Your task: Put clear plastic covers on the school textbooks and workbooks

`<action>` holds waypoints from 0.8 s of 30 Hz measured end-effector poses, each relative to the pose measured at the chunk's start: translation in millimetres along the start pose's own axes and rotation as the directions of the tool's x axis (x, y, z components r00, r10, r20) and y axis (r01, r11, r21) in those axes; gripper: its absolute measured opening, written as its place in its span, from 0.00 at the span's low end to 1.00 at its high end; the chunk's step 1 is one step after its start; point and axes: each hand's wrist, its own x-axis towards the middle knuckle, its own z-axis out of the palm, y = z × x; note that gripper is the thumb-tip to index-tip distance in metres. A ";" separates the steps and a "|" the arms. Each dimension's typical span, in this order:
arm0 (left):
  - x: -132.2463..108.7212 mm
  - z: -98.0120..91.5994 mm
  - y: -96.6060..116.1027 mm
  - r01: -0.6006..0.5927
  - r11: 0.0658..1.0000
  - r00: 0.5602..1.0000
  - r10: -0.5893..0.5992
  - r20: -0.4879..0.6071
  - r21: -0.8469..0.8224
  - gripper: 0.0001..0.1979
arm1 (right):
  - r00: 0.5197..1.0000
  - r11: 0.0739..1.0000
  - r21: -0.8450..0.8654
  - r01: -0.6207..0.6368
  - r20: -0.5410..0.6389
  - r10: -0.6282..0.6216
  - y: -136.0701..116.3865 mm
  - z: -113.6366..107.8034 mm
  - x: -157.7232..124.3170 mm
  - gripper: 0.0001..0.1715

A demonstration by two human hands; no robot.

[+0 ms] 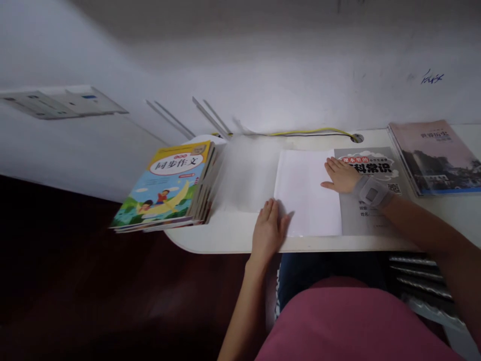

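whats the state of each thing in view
left bare hand: open, palm down
right bare hand: open, palm down
white paper sheet: flat
grey printed book cover: face up, partly hidden
yellow-and-blue paperback stack: closed, edges uneven
pink paperback book: closed, face up
thin yellow cable: lying along wall

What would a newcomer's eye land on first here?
Probably the colourful stack of books at the left end of the white desk. Next, the blank white sheet before the person, the right hand across its right edge and the left hand beside its left.
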 end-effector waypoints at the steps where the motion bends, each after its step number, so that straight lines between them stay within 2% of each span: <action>1: 0.2 0.9 0.5 -0.008 0.999 1.000 0.008 0.019 0.032 0.31 | 1.000 1.000 -0.010 0.008 -0.002 -0.008 -4.8 0.3 -0.5 0.48; 3: -0.2 2.9 1.4 -0.029 0.995 0.998 0.024 0.051 0.095 0.34 | 0.996 0.996 -0.013 0.085 0.010 -0.085 -23.2 -0.5 -1.5 0.46; 5: -1.6 4.2 1.8 -0.051 0.988 0.996 0.040 0.077 0.145 0.37 | 0.964 0.964 0.006 0.266 0.008 -0.266 -52.4 -1.8 -1.5 0.43; 8: -4.3 4.0 1.9 -0.084 0.979 0.990 0.060 0.129 0.187 0.39 | 0.832 0.833 0.009 0.554 -0.033 -0.553 -100.3 -3.2 4.0 0.40; 10: -6.0 3.0 2.1 -0.101 0.974 0.985 0.070 0.157 0.201 0.40 | 0.761 0.761 0.019 0.649 0.009 -0.649 -119.8 -3.8 15.7 0.42; 11: -6.9 2.4 2.3 -0.109 0.972 0.984 0.076 0.162 0.207 0.40 | 0.747 0.748 0.025 0.663 0.040 -0.664 -123.2 -3.9 24.8 0.43; 12: -7.7 1.8 2.5 -0.117 0.970 0.983 0.083 0.162 0.213 0.41 | 0.748 0.750 0.029 0.660 0.068 -0.661 -122.2 -4.0 35.9 0.44; 14: -9.0 0.8 3.3 -0.129 0.965 0.984 0.096 0.152 0.227 0.41 | 0.784 0.789 0.023 0.614 0.094 -0.614 -109.9 -4.2 63.0 0.43; 16: -9.5 0.2 4.3 -0.133 0.961 0.985 0.100 0.142 0.242 0.41 | 0.851 0.854 0.023 0.520 0.077 -0.520 -91.2 -4.6 92.0 0.39; 18: -9.2 0.3 5.0 -0.129 0.960 0.986 0.097 0.137 0.249 0.42 | 0.933 0.933 0.038 0.358 0.026 -0.359 -75.1 -6.0 117.1 0.37; 19: -8.8 0.6 5.1 -0.127 0.961 0.986 0.096 0.134 0.247 0.42 | 0.957 0.956 0.038 0.290 0.000 -0.291 -69.5 -7.3 126.4 0.36; 22: -7.5 2.0 4.2 -0.121 0.967 0.988 0.097 0.118 0.223 0.41 | 0.986 0.987 0.038 0.155 -0.063 -0.152 -59.4 -14.2 134.9 0.34; 24: -7.3 2.8 2.2 -0.118 0.973 0.990 0.100 0.097 0.200 0.41 | 0.991 0.994 0.036 0.105 -0.086 -0.102 -50.3 -21.0 120.5 0.33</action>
